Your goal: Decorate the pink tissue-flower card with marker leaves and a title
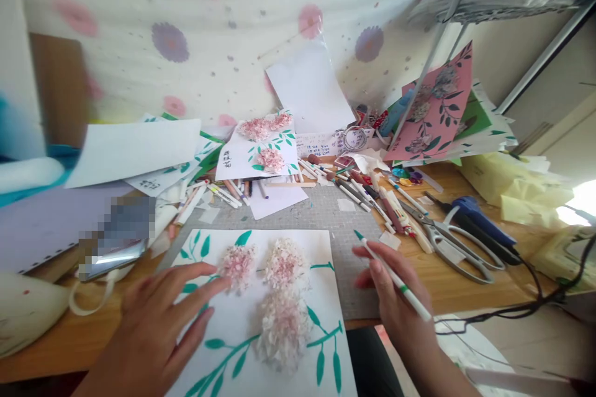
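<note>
My left hand (161, 316) lies flat with fingers stretched on a white sheet (242, 322), its fingertips touching a pink paper flower (238, 265). Two more pale pink paper flowers (283, 298) sit on the same sheet among painted green stems and leaves. My right hand (395, 301) is off the sheet's right edge and pinches a white marker with a green tip (395, 276), the tip pointing up and to the left.
Scissors (449, 247), a blue glue gun (482, 226) with a black cord, and several pens and markers (372, 195) lie on the right. Finished flower cards (263, 152) and a pink card (435, 108) lean at the back. Loose papers pile up on the left (135, 149).
</note>
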Available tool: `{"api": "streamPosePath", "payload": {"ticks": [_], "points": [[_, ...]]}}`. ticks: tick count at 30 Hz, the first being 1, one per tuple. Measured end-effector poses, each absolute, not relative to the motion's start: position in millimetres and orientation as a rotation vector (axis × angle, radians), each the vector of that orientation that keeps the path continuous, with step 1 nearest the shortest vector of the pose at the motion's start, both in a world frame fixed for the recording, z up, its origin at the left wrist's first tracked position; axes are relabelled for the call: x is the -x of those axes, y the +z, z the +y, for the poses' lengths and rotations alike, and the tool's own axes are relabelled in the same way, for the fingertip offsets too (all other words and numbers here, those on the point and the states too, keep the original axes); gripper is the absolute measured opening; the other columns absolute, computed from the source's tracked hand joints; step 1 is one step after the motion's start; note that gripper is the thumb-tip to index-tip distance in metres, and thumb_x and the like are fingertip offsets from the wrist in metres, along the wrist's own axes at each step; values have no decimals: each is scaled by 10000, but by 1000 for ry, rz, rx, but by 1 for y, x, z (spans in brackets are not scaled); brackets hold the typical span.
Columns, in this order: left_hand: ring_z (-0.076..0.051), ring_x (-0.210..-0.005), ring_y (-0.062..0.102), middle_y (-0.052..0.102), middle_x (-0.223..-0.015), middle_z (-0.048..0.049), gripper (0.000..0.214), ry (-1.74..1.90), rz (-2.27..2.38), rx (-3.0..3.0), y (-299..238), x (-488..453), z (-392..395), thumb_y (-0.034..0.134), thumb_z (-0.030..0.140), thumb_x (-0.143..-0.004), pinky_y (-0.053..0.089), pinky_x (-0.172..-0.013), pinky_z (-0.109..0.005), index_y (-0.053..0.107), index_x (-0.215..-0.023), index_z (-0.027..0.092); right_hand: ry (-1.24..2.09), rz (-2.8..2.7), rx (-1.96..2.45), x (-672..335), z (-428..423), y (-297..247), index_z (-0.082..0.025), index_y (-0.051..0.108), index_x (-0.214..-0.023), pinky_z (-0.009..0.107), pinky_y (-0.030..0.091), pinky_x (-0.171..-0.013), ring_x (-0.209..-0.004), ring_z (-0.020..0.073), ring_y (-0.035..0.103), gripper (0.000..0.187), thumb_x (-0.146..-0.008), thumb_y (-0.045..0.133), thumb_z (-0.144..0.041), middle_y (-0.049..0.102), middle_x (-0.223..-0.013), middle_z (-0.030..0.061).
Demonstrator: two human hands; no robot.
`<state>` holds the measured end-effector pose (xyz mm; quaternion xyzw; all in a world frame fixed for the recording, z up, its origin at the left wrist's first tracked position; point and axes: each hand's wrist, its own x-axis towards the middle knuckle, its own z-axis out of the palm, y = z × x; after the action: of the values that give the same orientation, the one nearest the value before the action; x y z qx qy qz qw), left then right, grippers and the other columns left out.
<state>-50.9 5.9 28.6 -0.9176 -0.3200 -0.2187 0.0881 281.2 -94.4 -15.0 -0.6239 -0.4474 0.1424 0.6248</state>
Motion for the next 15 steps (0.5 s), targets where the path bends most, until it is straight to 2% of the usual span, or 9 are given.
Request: {"api": "streamPosePath", "payload": {"ticks": [2,5,7,10,12,15], "points": [[-281,-1015,625,646,-1143,-43,284,-676,-1167,2649,25,71,3,497,328,-924,367,-850,-413,628,-1175,328,274,-1343,1441,-285,-110,-14,-259,639,-1172,233,569,-471,-462,128,663,242,-955,534,-281,778,-863,25],[-290,-975,650,667,-1108,-50,299,-638,-1388,2557,15,95,-3,505,435,-906,450,-828,-399,666,-1110,286,140,-1648,1443,-289,-126,-8,-277,666,-1090,219,597,-549,-601,165,738,184,-924,596,-242,777,-788,7],[-280,-979,658,669,-1110,-53,324,-592,-1516,2553,9,102,-8,495,459,-907,490,-830,-376,675,-1099,270,133,-1735,1403,-288,-131,-3,-270,653,-1065,209,604,-550,-620,168,745,185,-881,664,-260,788,-868,31],[-253,-1006,661,665,-1133,-51,317,-529,-1634,2604,7,98,-14,483,433,-918,517,-835,-339,671,-1108,262,231,-1762,1343,-280,-138,-4,-280,612,-1092,215,613,-535,-512,129,702,311,-808,739,-274,762,-1114,75],[-249,-1026,656,662,-1144,-56,313,-510,-1675,2633,10,92,-17,475,417,-920,521,-851,-345,666,-1107,254,317,-1724,1341,-272,-143,-15,-294,597,-1084,232,618,-543,-493,122,688,349,-777,764,-286,739,-1176,79],[-257,-1036,649,654,-1161,-68,324,-500,-1739,2641,15,84,-22,457,412,-926,519,-871,-377,656,-1116,242,376,-1595,1365,-262,-148,-36,-276,589,-968,242,602,-533,-528,133,695,186,-834,702,-339,728,-1184,100]]}}
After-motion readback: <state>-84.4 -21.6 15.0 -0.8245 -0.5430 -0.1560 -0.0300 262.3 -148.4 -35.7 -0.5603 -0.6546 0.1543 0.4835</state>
